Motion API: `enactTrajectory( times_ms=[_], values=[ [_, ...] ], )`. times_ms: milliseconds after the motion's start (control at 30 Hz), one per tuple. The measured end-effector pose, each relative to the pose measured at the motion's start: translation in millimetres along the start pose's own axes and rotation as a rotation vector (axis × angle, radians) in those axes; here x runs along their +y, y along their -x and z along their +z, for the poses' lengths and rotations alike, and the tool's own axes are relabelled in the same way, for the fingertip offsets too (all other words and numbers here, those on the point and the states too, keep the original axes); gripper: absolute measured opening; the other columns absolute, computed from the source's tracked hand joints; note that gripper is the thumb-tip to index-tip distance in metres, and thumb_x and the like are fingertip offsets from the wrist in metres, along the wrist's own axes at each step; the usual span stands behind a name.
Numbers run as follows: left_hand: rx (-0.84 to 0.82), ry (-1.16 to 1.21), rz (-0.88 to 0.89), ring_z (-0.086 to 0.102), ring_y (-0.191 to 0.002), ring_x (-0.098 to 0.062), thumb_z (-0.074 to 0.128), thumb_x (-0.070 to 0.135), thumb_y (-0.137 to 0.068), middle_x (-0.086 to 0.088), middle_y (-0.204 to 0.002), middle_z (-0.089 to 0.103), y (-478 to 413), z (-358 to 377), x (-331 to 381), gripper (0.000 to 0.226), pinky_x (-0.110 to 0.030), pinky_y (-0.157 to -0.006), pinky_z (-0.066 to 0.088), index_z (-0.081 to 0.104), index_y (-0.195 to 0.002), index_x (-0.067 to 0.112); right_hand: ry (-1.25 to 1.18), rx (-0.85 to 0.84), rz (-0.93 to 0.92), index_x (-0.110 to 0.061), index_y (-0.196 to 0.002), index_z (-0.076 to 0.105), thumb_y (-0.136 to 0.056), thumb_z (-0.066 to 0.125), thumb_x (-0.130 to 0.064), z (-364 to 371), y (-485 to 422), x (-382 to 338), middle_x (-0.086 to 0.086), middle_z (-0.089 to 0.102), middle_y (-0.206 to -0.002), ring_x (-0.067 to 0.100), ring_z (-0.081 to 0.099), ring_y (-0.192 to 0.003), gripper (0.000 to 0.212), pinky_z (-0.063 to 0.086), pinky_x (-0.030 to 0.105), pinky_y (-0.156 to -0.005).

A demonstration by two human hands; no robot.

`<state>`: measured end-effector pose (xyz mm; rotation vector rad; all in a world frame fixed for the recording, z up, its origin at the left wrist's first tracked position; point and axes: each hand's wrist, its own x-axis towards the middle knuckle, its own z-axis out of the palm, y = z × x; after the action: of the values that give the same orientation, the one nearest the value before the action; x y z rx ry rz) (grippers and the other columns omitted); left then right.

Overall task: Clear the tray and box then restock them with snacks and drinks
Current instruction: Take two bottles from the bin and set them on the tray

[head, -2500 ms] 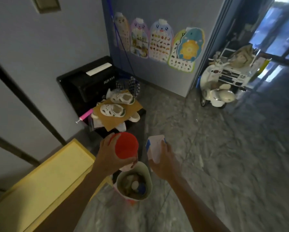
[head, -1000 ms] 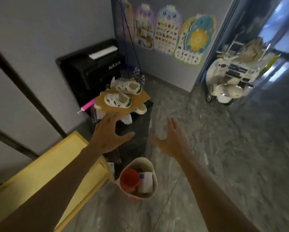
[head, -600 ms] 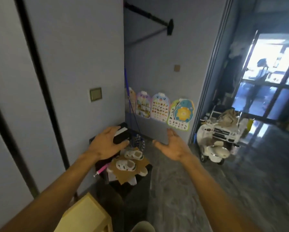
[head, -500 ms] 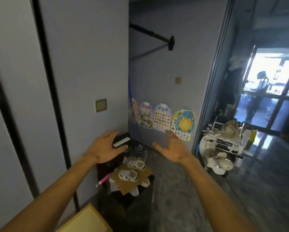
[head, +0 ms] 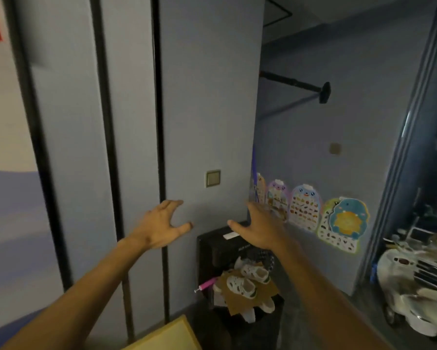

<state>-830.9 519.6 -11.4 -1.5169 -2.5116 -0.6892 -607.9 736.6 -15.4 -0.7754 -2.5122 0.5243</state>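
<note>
Grey wall panels (head: pixel 204 109) fill most of my view, and that is my first worry. Neither the tray nor the box shows anywhere, so I can't judge how far the clearing has got. A yellow corner (head: pixel 167 337) pokes in at the bottom edge; I cannot tell whether it belongs to either one.

My left hand (head: pixel 161 227) hangs in the air with its fingers spread and slightly hooked, holding nothing. My right hand (head: pixel 259 228) is flat and open, also empty, and smeared by blur.

With nothing held, a drop is no risk, but a bump is. Just below the right forearm, small white shoes (head: pixel 242 286) sit loosely on a sheet of cardboard (head: pixel 270 290) over a dark stand (head: pixel 263 332). A careless swing downward would likely sweep them off. On the floor at right, a toy car (head: pixel 414 286) stands near enough to catch a foot if I turn without looking down.
</note>
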Motion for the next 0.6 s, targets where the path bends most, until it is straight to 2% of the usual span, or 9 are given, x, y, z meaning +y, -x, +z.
enactTrajectory(
  times_ms=[67, 133, 200, 267, 367, 600],
  values=[
    [0.036, -0.011, -0.072, 0.047, -0.144, -0.029, 0.047, 0.085, -0.087, -0.001, -0.165, 0.037, 18, -14, -9, 0.092, -0.048, -0.118, 0.04, 0.03, -0.161, 0.033, 0.019, -0.035, -0.077, -0.024, -0.165, 0.028, -0.085, 0.051, -0.09, 0, -4, -24, -0.002, 0.034, -0.17, 0.025, 0.038, -0.153, 0.106, 0.041, 0.05, -0.12],
    [0.063, -0.016, -0.156, 0.053, -0.138, -0.029, 0.041, 0.093, -0.082, 0.001, -0.165, 0.038, 39, -26, -17, 0.098, -0.049, -0.116, 0.043, 0.03, -0.161, 0.034, 0.027, -0.069, -0.145, -0.017, -0.169, 0.02, -0.09, 0.054, -0.082, 5, -8, -43, 0.002, 0.025, -0.174, 0.026, 0.033, -0.156, 0.107, 0.035, 0.046, -0.123],
    [0.102, -0.034, -0.233, 0.057, -0.133, -0.029, 0.039, 0.095, -0.081, -0.001, -0.165, 0.037, 63, -37, -24, 0.101, -0.05, -0.114, 0.045, 0.03, -0.161, 0.034, 0.023, -0.1, -0.221, -0.017, -0.168, 0.021, -0.092, 0.057, -0.078, 12, -11, -61, 0.002, 0.027, -0.174, 0.026, 0.035, -0.154, 0.104, 0.036, 0.043, -0.122],
    [0.149, -0.071, -0.302, 0.053, -0.138, -0.029, 0.037, 0.096, -0.079, -0.001, -0.165, 0.037, 93, -47, -29, 0.103, -0.05, -0.115, 0.045, 0.03, -0.161, 0.034, 0.024, -0.139, -0.297, -0.017, -0.169, 0.019, -0.092, 0.057, -0.079, 22, -14, -79, 0.002, 0.023, -0.175, 0.025, 0.032, -0.157, 0.106, 0.034, 0.042, -0.124],
    [0.192, -0.138, -0.42, 0.056, -0.135, -0.031, 0.034, 0.098, -0.077, -0.002, -0.164, 0.039, 147, -59, -36, 0.105, -0.051, -0.113, 0.047, 0.032, -0.16, 0.034, 0.003, -0.191, -0.422, -0.018, -0.169, 0.018, -0.091, 0.056, -0.079, 40, -10, -110, 0.002, 0.021, -0.176, 0.024, 0.03, -0.158, 0.106, 0.033, 0.041, -0.125],
    [0.308, -0.265, -0.687, 0.052, -0.14, -0.031, 0.037, 0.093, -0.077, -0.002, -0.16, 0.046, 293, -102, -43, 0.103, -0.047, -0.113, 0.044, 0.04, -0.157, 0.03, -0.086, -0.367, -0.663, -0.02, -0.17, 0.016, -0.089, 0.054, -0.084, 103, 41, -214, 0.0, 0.019, -0.177, 0.022, 0.029, -0.159, 0.11, 0.031, 0.041, -0.126]
  ],
)
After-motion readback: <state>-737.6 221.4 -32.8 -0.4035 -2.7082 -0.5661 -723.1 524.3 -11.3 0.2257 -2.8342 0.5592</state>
